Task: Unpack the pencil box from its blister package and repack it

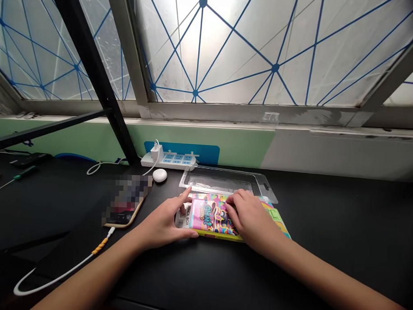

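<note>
A colourful pencil box (pixel 209 216), pink and yellow with a "PENCIL BOX" label, lies flat on the black table (pixel 342 232). My left hand (pixel 166 219) grips its left end, thumb along the near edge and index finger stretched over the far corner. My right hand (pixel 250 217) lies on top of the box's right half, fingers curled and pressing down. A clear plastic package shell (pixel 226 180) lies just behind the box.
A phone (pixel 125 202) on a white charging cable (pixel 63 272) lies left of the box. Behind it sit a white power strip (pixel 169 159) with a plugged charger and a small white earbud case (pixel 159 175). A green screwdriver (pixel 14 178) rests far left.
</note>
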{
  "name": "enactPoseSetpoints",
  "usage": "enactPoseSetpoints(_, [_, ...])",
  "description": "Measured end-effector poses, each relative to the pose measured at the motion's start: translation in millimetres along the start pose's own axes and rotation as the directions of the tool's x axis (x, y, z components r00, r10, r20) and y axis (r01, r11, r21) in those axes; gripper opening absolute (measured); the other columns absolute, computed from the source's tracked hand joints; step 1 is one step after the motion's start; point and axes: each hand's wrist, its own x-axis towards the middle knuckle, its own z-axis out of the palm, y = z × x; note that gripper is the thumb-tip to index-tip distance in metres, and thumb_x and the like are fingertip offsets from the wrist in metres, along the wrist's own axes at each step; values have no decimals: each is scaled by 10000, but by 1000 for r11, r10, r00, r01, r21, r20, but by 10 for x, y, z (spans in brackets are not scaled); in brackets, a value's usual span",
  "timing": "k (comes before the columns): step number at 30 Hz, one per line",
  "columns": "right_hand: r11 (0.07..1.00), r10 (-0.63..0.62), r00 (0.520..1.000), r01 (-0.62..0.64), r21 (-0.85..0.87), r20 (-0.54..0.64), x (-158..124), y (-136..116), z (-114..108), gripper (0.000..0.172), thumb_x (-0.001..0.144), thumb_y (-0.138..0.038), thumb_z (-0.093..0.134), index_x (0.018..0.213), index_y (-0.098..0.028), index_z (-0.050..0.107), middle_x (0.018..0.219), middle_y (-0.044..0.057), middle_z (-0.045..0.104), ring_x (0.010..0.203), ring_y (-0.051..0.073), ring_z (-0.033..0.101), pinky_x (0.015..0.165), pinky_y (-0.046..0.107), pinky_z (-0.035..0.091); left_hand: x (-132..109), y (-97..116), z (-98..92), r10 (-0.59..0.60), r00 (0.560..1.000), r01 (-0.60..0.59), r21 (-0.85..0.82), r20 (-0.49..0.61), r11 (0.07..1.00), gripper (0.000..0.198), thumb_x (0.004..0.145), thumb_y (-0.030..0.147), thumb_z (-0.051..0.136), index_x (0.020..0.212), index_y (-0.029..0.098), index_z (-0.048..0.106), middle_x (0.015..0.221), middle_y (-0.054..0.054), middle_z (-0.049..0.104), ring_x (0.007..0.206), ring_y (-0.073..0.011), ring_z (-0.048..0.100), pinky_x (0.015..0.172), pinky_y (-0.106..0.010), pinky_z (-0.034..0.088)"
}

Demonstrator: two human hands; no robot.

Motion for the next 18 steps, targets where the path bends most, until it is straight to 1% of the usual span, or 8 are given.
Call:
enactPoseSetpoints(4, [999,-11,994,6,-37,-111,36,0,-1,252,1039,-233,364,905,-177,570,903,109,600,821,248,548,734,396,472,12,44,-6,14,1000,-14,53,3,999,1042,779,450,816,1618,248,232,1449,-139,571,1234,-318,594,1083,-457,448])
enactPoseSetpoints(8, [995,-80,972,67,-70,-221,25,-21,-85,224,1041,-223,383,917,-178,563,915,113,607,850,254,548,781,410,462,30,94,-41,93,995,-96,83,38,992,748,844,525,743,1495,252,498,1508,-112,531,1361,-326,495,1155,-452,384])
enactPoseSetpoints(10, [984,-173,942,154,-88,-289,-39,-55,-198,152,1029,-199,436,955,-177,567,930,109,628,872,247,562,815,406,462,30,79,-66,133,989,-136,54,63,989,634,926,608,595,1457,264,554,1514,-87,537,1380,-309,479,1173,-445,363])
enactPoseSetpoints(12, [956,-292,904,285,-67,-311,-148,-106,-373,74,998,-149,504,986,-183,569,906,85,644,844,225,574,803,380,468,23,43,-90,137,988,-138,9,68,990,653,999,669,348,1483,270,529,1537,-70,520,1397,-299,462,1181,-463,345])
enactPoseSetpoints(14, [923,-357,907,379,64,-223,-285,-149,-586,92,967,-114,551,956,-202,575,823,39,633,761,190,576,746,344,476,13,11,-105,114,991,-113,-19,75,993,718,1014,681,185,1512,264,492,1565,-60,487,1424,-300,430,1195,-490,313])
enactPoseSetpoints(15, [910,-361,922,381,166,-137,-355,-156,-692,98,969,-123,557,937,-211,585,810,28,632,735,173,584,718,319,485,8,3,-108,94,992,-93,-19,84,996,729,1009,691,194,1523,256,475,1576,-60,471,1437,-305,410,1203,-502,298])
enactPoseSetpoints(16, [900,-359,933,353,256,-27,-422,-144,-789,104,976,-147,560,916,-223,601,828,27,644,747,165,607,710,300,502,4,3,-109,71,993,-71,-10,98,997,732,996,706,266,1533,248,457,1587,-63,454,1449,-315,389,1210,-510,286])
enactPoseSetpoints(18, [896,-343,920,259,361,191,-541,-51,-931,63,964,-254,621,912,-258,657,995,46,696,878,181,678,761,285,556,-1,21,-104,24,992,-27,19,125,999,775,936,705,482,1553,241,419,1603,-70,428,1468,-332,351,1220,-518,274])
